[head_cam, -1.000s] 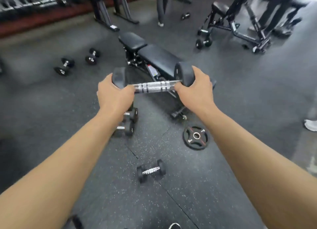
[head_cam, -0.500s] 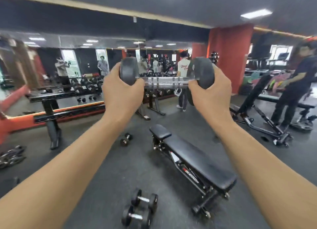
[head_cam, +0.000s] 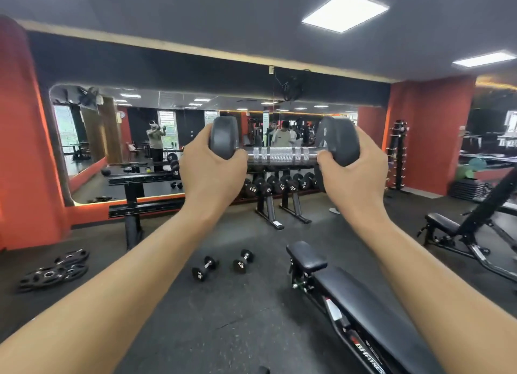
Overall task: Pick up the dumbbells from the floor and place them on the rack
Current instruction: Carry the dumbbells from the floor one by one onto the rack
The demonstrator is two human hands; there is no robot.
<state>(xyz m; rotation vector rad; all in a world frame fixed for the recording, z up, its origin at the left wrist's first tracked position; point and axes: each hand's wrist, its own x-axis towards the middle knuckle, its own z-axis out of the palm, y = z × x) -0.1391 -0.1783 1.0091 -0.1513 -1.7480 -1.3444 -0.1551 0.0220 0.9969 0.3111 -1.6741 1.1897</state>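
A black dumbbell with a knurled chrome handle (head_cam: 281, 154) is held level in front of me at chest height. My left hand (head_cam: 211, 169) grips its left head and my right hand (head_cam: 354, 172) grips its right head. Behind it, against the mirrored wall, stands the dumbbell rack (head_cam: 275, 189) with several black dumbbells on its lower tier. Two small dumbbells lie on the floor: one (head_cam: 204, 268) and another (head_cam: 242, 261) just right of it.
A flat black bench (head_cam: 352, 295) runs from the centre to the lower right. An inclined bench (head_cam: 472, 233) stands at the right. Weight plates (head_cam: 53, 270) lie on the floor at left. A second rack frame (head_cam: 140, 203) stands left of centre. People appear in the mirror.
The view has risen from the floor to the mirrored wall. The dumbbell, held in both hands throughout, now sits in front of the rack, which looks nearer.
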